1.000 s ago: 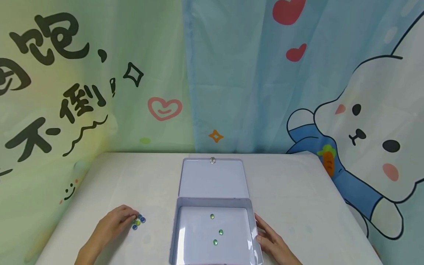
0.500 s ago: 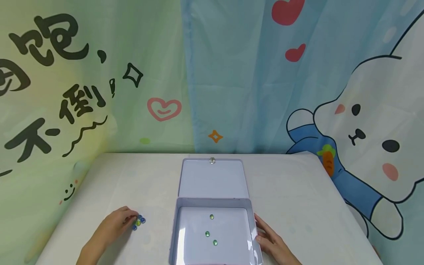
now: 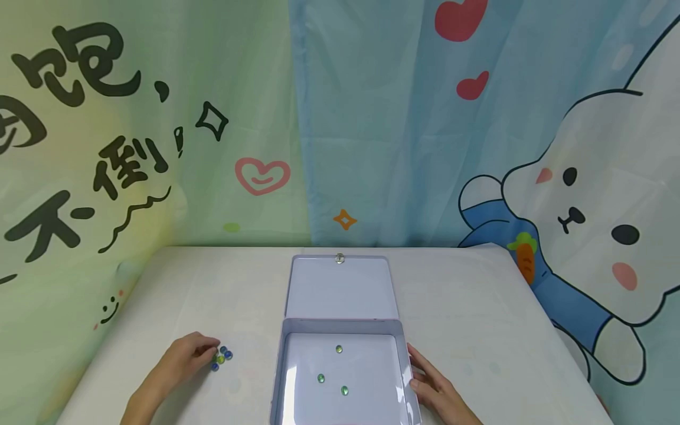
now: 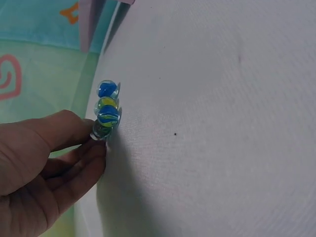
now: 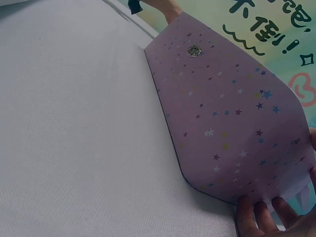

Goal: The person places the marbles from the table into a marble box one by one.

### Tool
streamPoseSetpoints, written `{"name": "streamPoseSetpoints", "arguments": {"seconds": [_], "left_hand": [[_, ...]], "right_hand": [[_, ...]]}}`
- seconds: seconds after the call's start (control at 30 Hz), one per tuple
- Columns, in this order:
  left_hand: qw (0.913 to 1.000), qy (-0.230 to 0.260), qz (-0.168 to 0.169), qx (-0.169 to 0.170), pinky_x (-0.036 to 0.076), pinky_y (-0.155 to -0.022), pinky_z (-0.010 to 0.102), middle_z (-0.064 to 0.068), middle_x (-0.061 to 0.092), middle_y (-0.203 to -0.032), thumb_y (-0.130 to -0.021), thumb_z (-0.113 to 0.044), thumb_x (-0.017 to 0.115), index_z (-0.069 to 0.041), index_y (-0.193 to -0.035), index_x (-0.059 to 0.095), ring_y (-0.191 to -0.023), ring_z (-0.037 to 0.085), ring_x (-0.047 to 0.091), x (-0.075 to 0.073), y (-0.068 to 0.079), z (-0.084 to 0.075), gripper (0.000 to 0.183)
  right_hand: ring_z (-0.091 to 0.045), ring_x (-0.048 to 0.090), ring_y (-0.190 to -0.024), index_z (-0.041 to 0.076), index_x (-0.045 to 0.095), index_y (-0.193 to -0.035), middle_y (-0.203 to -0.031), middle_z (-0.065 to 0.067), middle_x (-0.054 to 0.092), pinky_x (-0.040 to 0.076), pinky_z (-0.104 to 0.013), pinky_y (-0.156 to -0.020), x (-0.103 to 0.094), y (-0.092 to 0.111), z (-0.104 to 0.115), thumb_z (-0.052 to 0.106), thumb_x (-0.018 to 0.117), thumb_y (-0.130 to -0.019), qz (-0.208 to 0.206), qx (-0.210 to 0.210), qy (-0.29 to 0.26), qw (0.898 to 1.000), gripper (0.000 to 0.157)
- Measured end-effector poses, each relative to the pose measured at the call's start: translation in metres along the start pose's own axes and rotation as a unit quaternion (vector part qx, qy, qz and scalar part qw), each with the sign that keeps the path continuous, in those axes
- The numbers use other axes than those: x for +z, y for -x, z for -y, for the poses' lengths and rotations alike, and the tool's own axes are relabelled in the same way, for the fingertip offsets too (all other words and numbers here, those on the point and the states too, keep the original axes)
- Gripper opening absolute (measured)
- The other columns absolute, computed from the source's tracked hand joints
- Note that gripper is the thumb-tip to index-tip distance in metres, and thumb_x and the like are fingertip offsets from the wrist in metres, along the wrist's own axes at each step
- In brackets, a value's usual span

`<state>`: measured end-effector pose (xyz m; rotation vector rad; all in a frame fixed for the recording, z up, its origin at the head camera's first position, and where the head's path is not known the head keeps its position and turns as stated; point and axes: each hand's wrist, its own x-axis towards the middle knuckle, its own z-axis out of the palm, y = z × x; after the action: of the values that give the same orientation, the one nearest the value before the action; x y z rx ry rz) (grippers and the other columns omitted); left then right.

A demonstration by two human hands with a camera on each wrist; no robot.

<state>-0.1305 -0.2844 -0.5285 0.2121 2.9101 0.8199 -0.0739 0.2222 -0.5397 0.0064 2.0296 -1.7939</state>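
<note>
My left hand point(image 3: 183, 360) pinches a dark greenish glass marble point(image 4: 100, 131) between thumb and fingers at the table's left side. Close by lie blue marbles point(image 3: 228, 355) and a yellow-green marble point(image 3: 221, 359); in the left wrist view they line up beyond my fingertips. In the middle stands an open box point(image 3: 278, 378) with its lid laid back. Three green marbles point(image 3: 321, 378) are spread over its floor. My right hand point(image 3: 438, 389) rests its fingers against the box's right outer wall. Seen from the right wrist, that purple outside point(image 5: 222, 113) carries stars.
White cloth point(image 3: 478, 307) covers the table. The box lid point(image 3: 341, 289) lies behind the box, a small metal clasp point(image 3: 340, 258) at its far edge. A printed curtain point(image 3: 361, 118) hangs behind the table and along its sides.
One green marble in the box has rolled left across the floor. My left hand has stayed at the marble cluster with only slight movement, and my right hand keeps its place.
</note>
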Motion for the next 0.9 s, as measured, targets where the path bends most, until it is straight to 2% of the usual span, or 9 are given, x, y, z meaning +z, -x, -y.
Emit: {"name": "streamPoseSetpoints", "arguments": {"seconds": [0.23, 0.4, 0.63, 0.77, 0.9], "left_hand": [[0.9999, -0.003, -0.012, 0.012, 0.047, -0.063, 0.018, -0.003, 0.064, -0.082, -0.085, -0.007, 0.07, -0.006, -0.097, 0.075, -0.071, -0.002, 0.052, 0.0, 0.001, 0.001, 0.013], [0.9987, -0.009, -0.039, 0.033, 0.046, -0.062, 0.019, -0.004, 0.063, -0.081, -0.085, -0.006, 0.07, -0.007, -0.093, 0.074, -0.07, -0.002, 0.05, 0.002, 0.002, 0.002, 0.009], [0.9949, -0.019, -0.082, 0.055, 0.05, -0.067, 0.024, -0.003, 0.062, -0.081, -0.084, -0.002, 0.069, -0.007, -0.09, 0.071, -0.074, 0.002, 0.054, 0.004, 0.004, 0.004, 0.008], [0.9931, 0.031, -0.093, 0.064, 0.052, -0.07, 0.023, -0.002, 0.066, -0.085, -0.087, -0.006, 0.068, -0.008, -0.093, 0.07, -0.079, -0.004, 0.056, -0.003, 0.007, -0.001, 0.006], [0.9891, 0.115, -0.071, 0.057, 0.054, -0.072, 0.02, 0.003, 0.071, -0.094, -0.092, -0.011, 0.064, -0.008, -0.101, 0.068, -0.085, -0.008, 0.058, -0.017, 0.011, -0.014, 0.01]], "right_hand": [[-0.041, 0.043, -0.134, 0.022, 0.024, -0.155, -0.155, -0.028, 0.024, 0.052, -0.047, -0.097, 0.0, 0.0, 0.0, 0.025, 0.049, -0.1, -0.006, 0.003, 0.0, 1.0, 0.061], [-0.042, 0.042, -0.135, 0.021, 0.023, -0.155, -0.155, -0.029, 0.023, 0.051, -0.049, -0.098, 0.001, 0.0, 0.001, 0.025, 0.049, -0.1, -0.005, 0.001, -0.002, 1.0, 0.061], [-0.042, 0.042, -0.135, 0.021, 0.024, -0.155, -0.156, -0.029, 0.024, 0.051, -0.049, -0.097, 0.002, 0.0, 0.001, 0.025, 0.049, -0.099, -0.006, 0.002, -0.004, 1.0, 0.061], [-0.042, 0.042, -0.135, 0.021, 0.023, -0.155, -0.156, -0.029, 0.023, 0.051, -0.05, -0.097, 0.001, 0.0, 0.001, 0.026, 0.05, -0.099, -0.005, 0.005, -0.002, 1.0, 0.062], [-0.042, 0.042, -0.135, 0.021, 0.023, -0.155, -0.156, -0.028, 0.023, 0.051, -0.05, -0.097, 0.001, 0.0, 0.001, 0.026, 0.05, -0.099, -0.006, 0.007, 0.0, 1.0, 0.061]]}}
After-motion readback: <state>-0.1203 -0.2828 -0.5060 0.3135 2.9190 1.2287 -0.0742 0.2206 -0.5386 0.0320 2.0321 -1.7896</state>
